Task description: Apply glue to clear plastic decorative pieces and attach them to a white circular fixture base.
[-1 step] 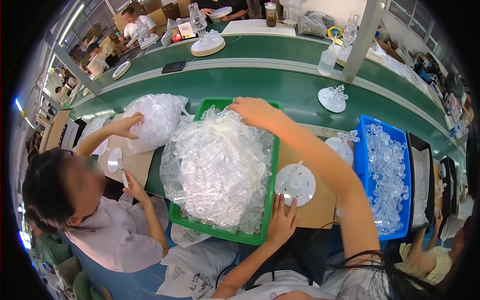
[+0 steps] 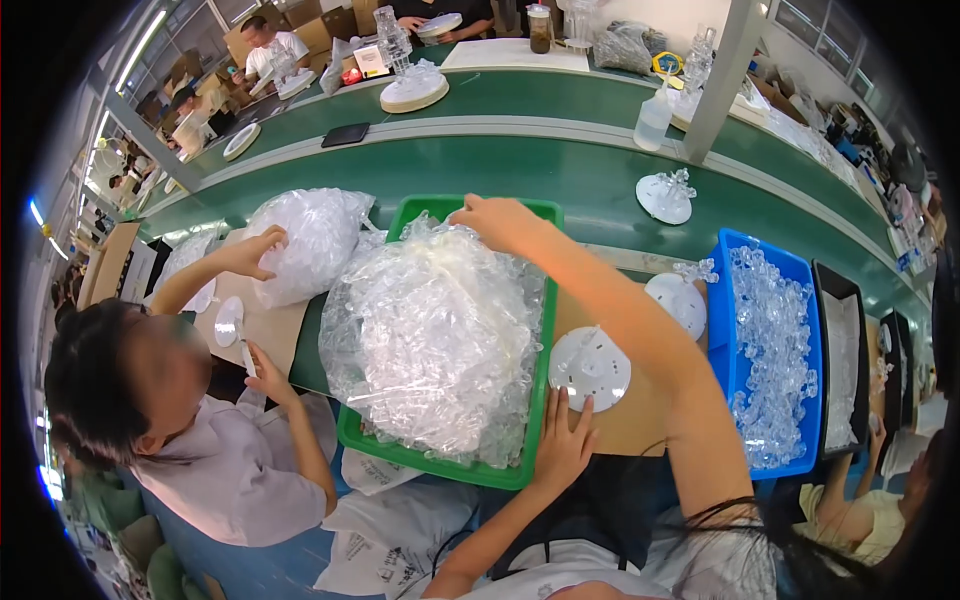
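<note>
A clear plastic bag [image 2: 430, 340] full of small transparent pieces fills a green tray [image 2: 515, 475] in front of me. Reaching across, my right hand [image 2: 500, 224] has its fingers curled and closed on the bag's film at the far right corner; the fingertips are partly hidden. My left hand [image 2: 565, 440] lies open, fingers stretched, against the tray's near right side and the edge of a round white plate [image 2: 590, 370]. That plate has small holes and rests on brown cardboard [image 2: 635, 425]. Another white plate [image 2: 675, 305] lies beyond my right forearm.
At right stands a blue bin [image 2: 728, 400] of clear pieces, beside a black tray [image 2: 840, 360]. A co-worker [image 2: 240, 460] at left holds a white piece near another filled bag [image 2: 310, 240]. A white plate with clear parts [image 2: 664, 198] sits on the green belt [image 2: 540, 165].
My right hand has shifted slightly left, and its fingers have drawn closer together at the bag. My left hand stays where it was.
</note>
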Motion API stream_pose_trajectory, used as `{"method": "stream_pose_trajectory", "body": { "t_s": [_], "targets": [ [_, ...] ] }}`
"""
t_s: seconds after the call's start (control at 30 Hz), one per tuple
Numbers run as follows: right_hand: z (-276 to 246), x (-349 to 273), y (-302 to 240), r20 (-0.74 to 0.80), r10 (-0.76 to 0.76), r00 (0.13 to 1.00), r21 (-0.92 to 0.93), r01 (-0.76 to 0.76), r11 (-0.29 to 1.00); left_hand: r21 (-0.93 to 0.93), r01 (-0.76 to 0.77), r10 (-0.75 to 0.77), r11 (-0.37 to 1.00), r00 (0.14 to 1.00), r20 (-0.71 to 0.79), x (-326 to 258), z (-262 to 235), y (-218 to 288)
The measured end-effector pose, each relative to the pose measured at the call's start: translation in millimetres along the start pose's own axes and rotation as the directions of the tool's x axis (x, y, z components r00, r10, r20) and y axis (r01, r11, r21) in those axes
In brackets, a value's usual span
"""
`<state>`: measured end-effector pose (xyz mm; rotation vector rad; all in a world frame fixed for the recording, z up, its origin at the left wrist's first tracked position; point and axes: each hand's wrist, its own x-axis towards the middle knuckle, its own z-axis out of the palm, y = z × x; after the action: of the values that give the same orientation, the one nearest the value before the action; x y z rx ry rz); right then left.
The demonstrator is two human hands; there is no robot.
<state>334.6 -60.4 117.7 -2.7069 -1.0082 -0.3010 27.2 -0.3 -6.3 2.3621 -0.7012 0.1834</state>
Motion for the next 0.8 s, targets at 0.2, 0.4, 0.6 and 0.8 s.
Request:
{"method": "stream_pose_trajectory", "body": {
  "t_s": [0.2, 0.4, 0.6, 0.8],
  "targets": [
    [-26.8, -37.5, -18.8, -0.072, 0.149, 0.986, 0.097, -0.141, 0.985, 0.014, 0.04, -0.039, 0.999, 0.999, -0.009, -9.1, -8.7, -7.1],
    [-77.7, -159.4, -28.7, -0.099, 0.462, 0.881, 0.938, -0.072, 0.34, 0.109, -0.029, 0.025, 0.994, 0.999, 0.034, -14.5, 5.5, 8.8],
    [-60.4, -283.4, -118.8, -0.023, 0.799, 0.601, 0.962, -0.204, 0.181, 0.11, -0.006, -0.004, 0.994, 0.996, 0.093, -21.9, -8.1, 25.2],
    [-24.3, -331.6, -146.3, 0.354, 0.879, 0.319, 0.93, -0.019, -0.368, 0.035, -0.045, 0.042, 0.998, 0.996, 0.082, -16.6, -20.4, 25.9]
  ]
}}
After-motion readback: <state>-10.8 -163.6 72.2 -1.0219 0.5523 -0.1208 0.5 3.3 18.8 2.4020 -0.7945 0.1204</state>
